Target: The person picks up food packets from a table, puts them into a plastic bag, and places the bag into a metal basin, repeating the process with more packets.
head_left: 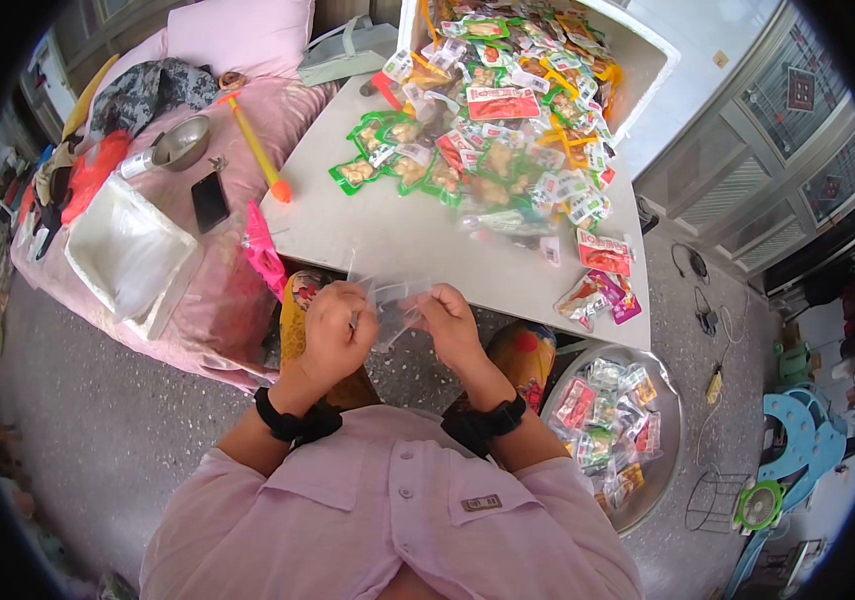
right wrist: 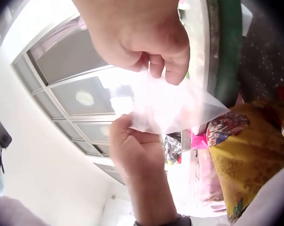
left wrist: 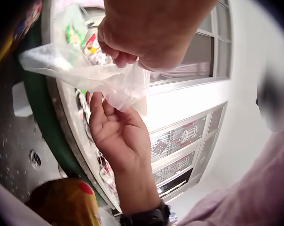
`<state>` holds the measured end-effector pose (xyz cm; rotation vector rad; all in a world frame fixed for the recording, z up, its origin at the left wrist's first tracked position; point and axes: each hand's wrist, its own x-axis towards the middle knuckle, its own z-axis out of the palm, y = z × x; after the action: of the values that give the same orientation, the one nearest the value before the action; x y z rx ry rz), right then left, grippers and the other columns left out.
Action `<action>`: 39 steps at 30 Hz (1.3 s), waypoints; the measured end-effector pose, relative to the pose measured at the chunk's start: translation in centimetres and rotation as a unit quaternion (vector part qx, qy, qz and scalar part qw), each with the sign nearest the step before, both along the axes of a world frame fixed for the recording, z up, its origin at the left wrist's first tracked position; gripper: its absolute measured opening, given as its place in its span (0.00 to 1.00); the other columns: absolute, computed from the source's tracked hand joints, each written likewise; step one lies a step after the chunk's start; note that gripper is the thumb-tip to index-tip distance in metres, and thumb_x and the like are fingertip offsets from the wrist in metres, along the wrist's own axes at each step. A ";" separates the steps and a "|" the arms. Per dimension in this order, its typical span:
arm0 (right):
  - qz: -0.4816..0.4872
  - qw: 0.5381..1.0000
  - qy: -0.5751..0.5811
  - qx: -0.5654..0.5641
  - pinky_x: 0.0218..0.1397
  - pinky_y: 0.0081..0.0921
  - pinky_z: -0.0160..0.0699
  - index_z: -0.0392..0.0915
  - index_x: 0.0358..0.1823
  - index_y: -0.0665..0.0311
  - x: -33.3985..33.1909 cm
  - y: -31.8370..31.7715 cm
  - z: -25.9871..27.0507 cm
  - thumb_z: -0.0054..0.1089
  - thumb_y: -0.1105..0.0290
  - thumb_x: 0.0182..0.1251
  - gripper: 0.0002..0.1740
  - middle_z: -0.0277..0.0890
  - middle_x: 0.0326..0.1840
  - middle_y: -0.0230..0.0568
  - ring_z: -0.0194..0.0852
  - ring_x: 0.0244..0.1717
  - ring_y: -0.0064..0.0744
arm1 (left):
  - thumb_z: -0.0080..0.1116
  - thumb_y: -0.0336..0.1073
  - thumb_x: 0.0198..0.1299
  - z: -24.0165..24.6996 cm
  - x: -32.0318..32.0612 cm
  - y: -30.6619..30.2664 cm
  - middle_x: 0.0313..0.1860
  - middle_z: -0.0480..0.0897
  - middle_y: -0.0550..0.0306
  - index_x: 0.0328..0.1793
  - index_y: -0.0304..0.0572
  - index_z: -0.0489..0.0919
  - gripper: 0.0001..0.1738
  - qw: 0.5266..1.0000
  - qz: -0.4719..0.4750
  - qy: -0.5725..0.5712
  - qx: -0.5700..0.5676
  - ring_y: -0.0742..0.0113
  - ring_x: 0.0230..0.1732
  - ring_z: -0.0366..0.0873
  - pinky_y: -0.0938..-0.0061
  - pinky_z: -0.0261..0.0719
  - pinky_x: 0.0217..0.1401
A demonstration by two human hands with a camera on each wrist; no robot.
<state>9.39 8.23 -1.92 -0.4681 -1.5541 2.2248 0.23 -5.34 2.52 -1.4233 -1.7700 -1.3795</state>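
A clear plastic bag (head_left: pixel 396 300) hangs between my two hands over the near edge of the white table (head_left: pixel 313 222). My left hand (head_left: pixel 341 325) pinches one side of it with curled fingers. Opposite, my right hand (head_left: pixel 450 322) pinches the other side between thumb and fingers. Seen from the left wrist, the bag (left wrist: pixel 109 77) is stretched between both hands and looks flat. Glare washes out part of the bag (right wrist: pixel 165 106) in the right wrist view. Beyond the hands, green snack packs (head_left: pixel 413 165) lie loose on the table.
A white foam box (head_left: pixel 660 60) tipped toward the table spills many small snack packets. Red packets (head_left: pixel 605 252) lie at the table's right edge. A metal basin (head_left: pixel 670 420) with packets stands at lower right. On the pink bed are a foam tray (head_left: pixel 173 235) and a phone (head_left: pixel 210 202).
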 end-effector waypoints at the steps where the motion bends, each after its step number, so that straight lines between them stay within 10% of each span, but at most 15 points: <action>1: 0.006 0.999 0.014 0.050 0.37 0.20 0.73 0.68 0.37 0.67 -0.5 0.0 0.3 0.43 0.72 0.61 0.07 0.70 0.34 0.36 0.69 0.33 0.21 | 0.53 0.22 0.40 1.5 0.0 -0.1 0.25 0.70 0.55 0.28 0.40 0.67 0.09 0.999 -0.010 0.036 0.004 0.59 0.25 0.69 0.72 0.66 0.27; 10: 0.006 0.997 -0.070 0.009 0.34 0.19 0.71 0.69 0.36 0.65 -4.9 0.5 -0.1 0.47 0.73 0.57 0.07 0.70 0.31 0.32 0.68 0.31 0.21 | 0.53 0.24 0.37 -2.5 -3.8 3.8 0.25 0.73 0.51 0.31 0.37 0.71 0.10 0.990 0.049 0.065 -0.114 0.53 0.28 0.72 0.64 0.72 0.30; 16: -0.032 0.960 -0.100 0.260 0.33 0.25 0.69 0.69 0.33 0.66 -4.1 5.1 -2.9 0.51 0.71 0.53 0.08 0.71 0.28 0.41 0.71 0.29 0.31 | 0.50 0.27 0.41 -7.8 -5.5 6.7 0.23 0.72 0.51 0.30 0.42 0.72 0.07 0.974 0.078 -0.004 -0.213 0.51 0.27 0.72 0.63 0.71 0.27; 19: -0.127 0.885 -0.082 0.440 0.34 0.31 0.69 0.69 0.33 0.68 -3.4 8.6 -2.2 0.51 0.72 0.51 0.08 0.70 0.29 0.48 0.70 0.31 0.39 | 0.49 0.28 0.41 -8.8 -5.7 7.8 0.22 0.71 0.50 0.27 0.42 0.71 0.04 0.971 0.086 -0.030 -0.222 0.50 0.26 0.71 0.61 0.70 0.27; 22: -0.203 0.716 -0.065 0.665 0.36 0.37 0.68 0.69 0.32 0.69 -4.3 11.0 -1.4 0.52 0.72 0.48 0.10 0.69 0.31 0.50 0.68 0.35 0.44 | 0.49 0.28 0.41 -8.9 -5.5 8.4 0.22 0.70 0.50 0.26 0.42 0.70 0.03 0.970 0.087 -0.030 -0.225 0.49 0.26 0.70 0.60 0.70 0.27; 29: -0.200 0.543 -0.256 0.774 0.35 0.38 0.65 0.71 0.33 0.62 -8.8 12.5 -2.7 0.50 0.68 0.47 0.10 0.71 0.34 0.41 0.67 0.41 0.38 | 0.49 0.28 0.41 -9.5 -5.9 8.7 0.23 0.70 0.50 0.25 0.41 0.69 0.03 0.968 0.089 -0.039 -0.229 0.49 0.26 0.70 0.60 0.69 0.28; 39: -0.033 0.573 -0.227 0.787 0.41 0.37 0.63 0.71 0.35 0.63 -5.4 9.8 -2.1 0.48 0.72 0.46 0.12 0.70 0.35 0.40 0.65 0.44 0.38 | 0.49 0.28 0.40 -9.3 -5.8 8.7 0.21 0.70 0.49 0.22 0.41 0.67 0.03 0.978 0.078 -0.039 -0.190 0.48 0.25 0.70 0.60 0.69 0.28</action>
<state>3.96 18.01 -4.06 -0.4102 -2.8252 -0.0751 -5.53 3.35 -6.83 -1.3913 -2.2352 -1.0684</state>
